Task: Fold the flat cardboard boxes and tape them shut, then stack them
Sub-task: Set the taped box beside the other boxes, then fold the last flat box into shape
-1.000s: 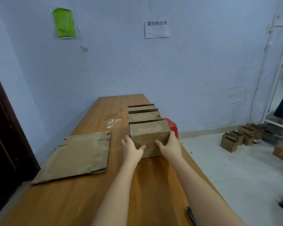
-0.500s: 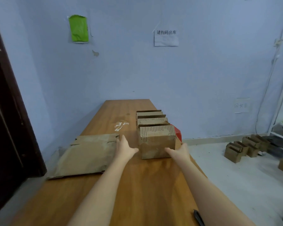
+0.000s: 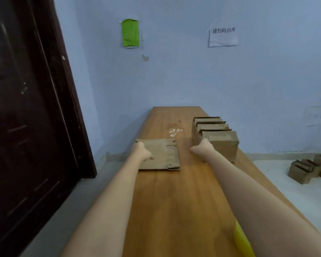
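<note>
A stack of flat cardboard boxes lies on the left side of the wooden table. My left hand lies on its left part, fingers curled over the far left corner and thumb on top. Three folded boxes stand in a row on the right, the nearest folded box with its corrugated flap on top. My right hand is in front of that box's near left corner, thumb pointing left, holding nothing.
A crumpled bit of clear tape lies on the table between the two piles. A yellow object shows at the table's near right edge. A dark door stands at the left. More folded boxes sit on the floor at the right.
Both hands have let go of the nearest folded box. My left hand moved left onto the flat cardboard, and my right hand crossed from the box's right side to its left corner. The view turned left.
</note>
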The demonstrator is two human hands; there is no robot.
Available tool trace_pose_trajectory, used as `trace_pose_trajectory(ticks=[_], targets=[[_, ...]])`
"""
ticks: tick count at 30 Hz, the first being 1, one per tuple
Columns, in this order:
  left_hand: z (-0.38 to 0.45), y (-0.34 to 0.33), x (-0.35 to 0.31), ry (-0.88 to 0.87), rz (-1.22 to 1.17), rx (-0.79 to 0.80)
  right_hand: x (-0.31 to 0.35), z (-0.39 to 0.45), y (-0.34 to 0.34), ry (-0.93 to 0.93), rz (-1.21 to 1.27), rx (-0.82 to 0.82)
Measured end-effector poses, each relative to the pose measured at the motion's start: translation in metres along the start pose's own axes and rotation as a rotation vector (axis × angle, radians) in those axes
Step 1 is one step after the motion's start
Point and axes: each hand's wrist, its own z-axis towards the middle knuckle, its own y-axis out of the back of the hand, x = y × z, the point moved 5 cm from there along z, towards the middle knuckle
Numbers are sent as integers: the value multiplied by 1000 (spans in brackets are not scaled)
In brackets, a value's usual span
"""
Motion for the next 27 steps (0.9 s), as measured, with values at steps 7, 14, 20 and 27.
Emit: trace_pose_trajectory(ticks=[7,14,20,27], targets=[[20,23,55,81,-15,71,24,-13,-76,-61,-172,217],[40,-5,86,139,-25,105,22,13,-110,-119,-227,53],[59,-19,108,139,-79,32,5,32,-110,-95,-155,-31],[60,-26,105,190,-157,29,7,38,-129,-127,-42,111]])
